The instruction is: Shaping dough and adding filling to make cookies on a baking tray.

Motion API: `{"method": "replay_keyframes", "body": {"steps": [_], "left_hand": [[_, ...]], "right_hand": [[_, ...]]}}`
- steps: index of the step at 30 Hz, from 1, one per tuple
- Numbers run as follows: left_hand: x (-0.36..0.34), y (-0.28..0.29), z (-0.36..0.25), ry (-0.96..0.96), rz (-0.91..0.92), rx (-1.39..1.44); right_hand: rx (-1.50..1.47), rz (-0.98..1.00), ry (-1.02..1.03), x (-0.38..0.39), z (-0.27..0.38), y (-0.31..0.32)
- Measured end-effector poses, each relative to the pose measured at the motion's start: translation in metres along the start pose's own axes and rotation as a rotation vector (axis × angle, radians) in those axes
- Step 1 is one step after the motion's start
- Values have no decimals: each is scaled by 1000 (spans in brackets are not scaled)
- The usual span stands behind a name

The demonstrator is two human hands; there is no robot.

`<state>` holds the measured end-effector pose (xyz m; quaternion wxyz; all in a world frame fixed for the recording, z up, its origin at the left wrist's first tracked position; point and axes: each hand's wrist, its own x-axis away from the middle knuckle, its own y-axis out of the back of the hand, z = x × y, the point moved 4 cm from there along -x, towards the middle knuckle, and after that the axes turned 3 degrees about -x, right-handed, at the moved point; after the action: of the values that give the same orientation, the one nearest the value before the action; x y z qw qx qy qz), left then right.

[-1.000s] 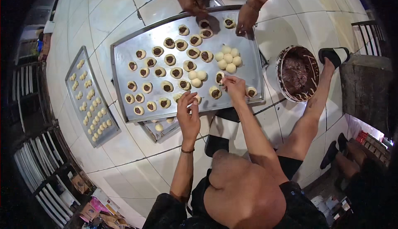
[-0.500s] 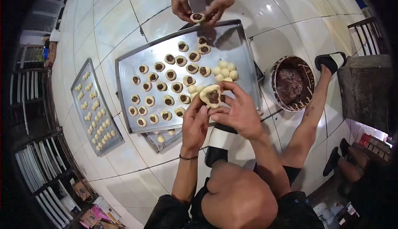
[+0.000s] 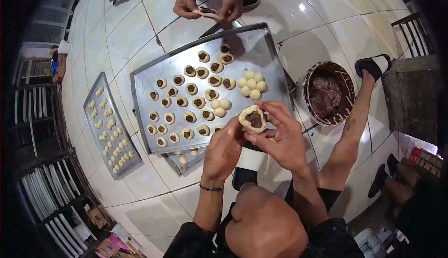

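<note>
Between my two hands is a round piece of pale dough point(image 3: 252, 119) with dark brown filling showing in its open middle. My left hand point(image 3: 224, 149) has its fingertips on the near left edge of the dough. My right hand point(image 3: 283, 139) pinches the right edge between thumb and fingers. Just beyond lies a large metal tray point(image 3: 268, 62) bearing rows of filled dough pieces point(image 3: 192, 88). Smooth dough balls sit in two clusters on it, a larger one point(image 3: 252, 84) and a smaller one point(image 3: 220, 106).
Across the tray, another person's hands point(image 3: 186, 3) stretch a flat dough strip point(image 3: 207, 14). A bucket point(image 3: 326, 94) of brown paste stands at the right, near my outstretched leg. On the left lies a second tray point(image 3: 128, 168) with small dough balls. Racks of trays point(image 3: 44, 185) line the left side.
The dough in my hands has shifted slightly right and down, its filling now facing up more. The other person's hands moved left; the filled piece they held now appears as a thin strip.
</note>
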<state>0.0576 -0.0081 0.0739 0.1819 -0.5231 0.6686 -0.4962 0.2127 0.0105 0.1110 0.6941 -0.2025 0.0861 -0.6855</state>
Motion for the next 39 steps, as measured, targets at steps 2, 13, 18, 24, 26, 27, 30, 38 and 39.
{"method": "replay_keyframes", "body": {"steps": [2, 13, 18, 24, 26, 27, 30, 38, 39], "left_hand": [[0, -3, -4, -8, -52, -236], [5, -8, -3, -200, -102, -443], [8, -3, -1, -96, -145, 114], [15, 6, 1, -91, -281, -22], [13, -3, 4, -152, -187, -61], [13, -7, 5, -183, -141, -83], [10, -12, 12, -209, -90, -104], [2, -13, 19, 10, -193, 221], [2, -12, 18, 13, -194, 224]], "right_hand": [[127, -23, 11, 1, 1, 1], [561, -29, 291, 20, -3, -7], [529, -133, 382, 21, 10, -43], [646, -42, 430, 21, 12, -35], [224, -5, 199, 16, -6, -18], [10, 12, 84, 15, -16, -13], [-197, -11, -66, 16, -18, -11], [476, 23, 248, 24, 5, -16], [478, 22, 246, 25, 5, -16]]}}
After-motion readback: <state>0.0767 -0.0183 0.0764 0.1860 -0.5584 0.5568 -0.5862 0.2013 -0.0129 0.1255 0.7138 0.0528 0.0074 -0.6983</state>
